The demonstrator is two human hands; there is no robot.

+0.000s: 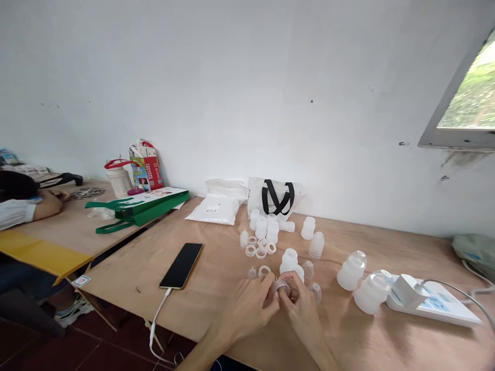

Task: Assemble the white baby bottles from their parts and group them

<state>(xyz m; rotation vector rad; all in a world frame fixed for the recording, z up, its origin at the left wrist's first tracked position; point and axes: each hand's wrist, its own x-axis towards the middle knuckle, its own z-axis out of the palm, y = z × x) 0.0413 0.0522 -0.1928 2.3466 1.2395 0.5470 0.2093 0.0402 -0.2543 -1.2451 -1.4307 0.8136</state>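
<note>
L hand (251, 301): back up, pinching clear ring (282, 285)
R hand (301, 304): fingers curled, gripping same ring
Table (220, 268): brown, bottles (289, 262) nr hands
Wall (232, 103): white, window (466, 90) upper R

A grey-framed window (469, 95) pierces the white wall (232, 93) above brown tabletops (133, 275)

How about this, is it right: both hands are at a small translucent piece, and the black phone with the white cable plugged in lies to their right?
Not quite: the black phone, white cable plugged in, lies to their left, as the head view shows. The left hand and right hand are at the small translucent piece.
</note>
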